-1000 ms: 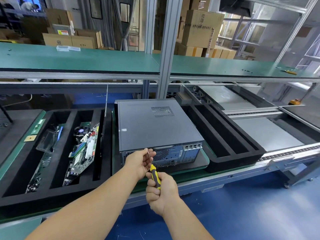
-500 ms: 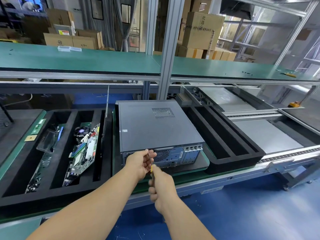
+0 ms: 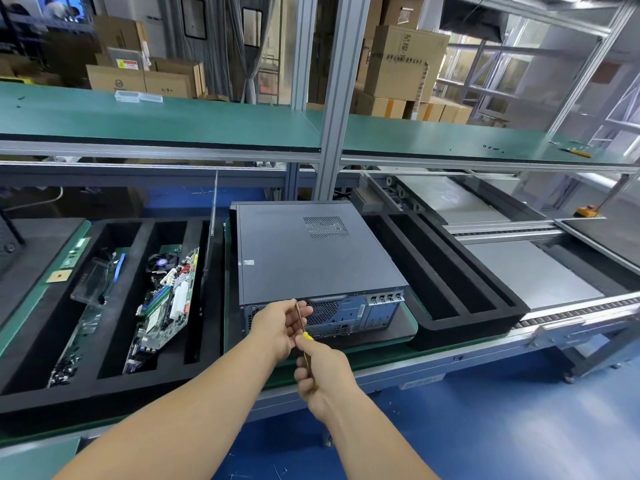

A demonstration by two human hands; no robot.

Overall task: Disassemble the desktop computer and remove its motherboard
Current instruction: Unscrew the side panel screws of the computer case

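Note:
A grey desktop computer (image 3: 311, 258) lies flat on the green bench with its cover closed and its rear port panel facing me. My right hand (image 3: 322, 375) grips the yellow handle of a screwdriver (image 3: 306, 336), most of the handle hidden in the fist. The metal shaft points up toward the upper left corner of the rear panel. My left hand (image 3: 280, 323) pinches the shaft near its tip, just in front of that panel.
A black foam tray (image 3: 107, 382) on the left holds a loose motherboard (image 3: 166, 299), a clear plastic piece and small parts. Another black foam tray (image 3: 446, 299) sits right of the computer. A roller conveyor (image 3: 575, 313) runs along the right, and a green shelf (image 3: 173, 123) hangs overhead.
My right hand has turned and closed further over the screwdriver handle, so less yellow shows. My left hand stays on the shaft at the rear panel. The computer has not moved.

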